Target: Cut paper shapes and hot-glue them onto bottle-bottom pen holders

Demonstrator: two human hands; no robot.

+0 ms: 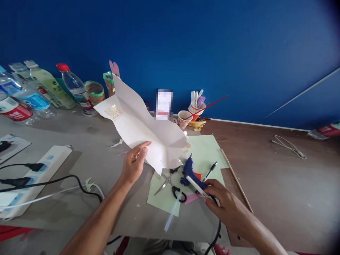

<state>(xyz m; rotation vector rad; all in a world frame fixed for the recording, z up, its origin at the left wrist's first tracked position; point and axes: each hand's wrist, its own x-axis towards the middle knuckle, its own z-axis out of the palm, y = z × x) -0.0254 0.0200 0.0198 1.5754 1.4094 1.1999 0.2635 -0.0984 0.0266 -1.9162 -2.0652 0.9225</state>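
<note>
My left hand (134,163) pinches the lower edge of a large white cut paper (143,122), tilted above the table, with a gold square print near its left end. My right hand (221,198) has its fingers closed on a slim white tool (196,186), whose exact kind I cannot make out. Beside and partly under that tool lies a blue glue gun (188,166). Black-handled scissors (168,180) rest on pale green paper (156,198), left of the glue gun. A black pen (211,169) lies just above my right hand, and a translucent stick (172,212) lies nearer me.
Several bottles (47,81) stand at the back left, near a tape roll (95,92). Paper cups (184,119) stand by the blue wall. A power strip (50,163) with black cables is at the left. A thin wooden stick (236,180) and white cable (289,147) lie right.
</note>
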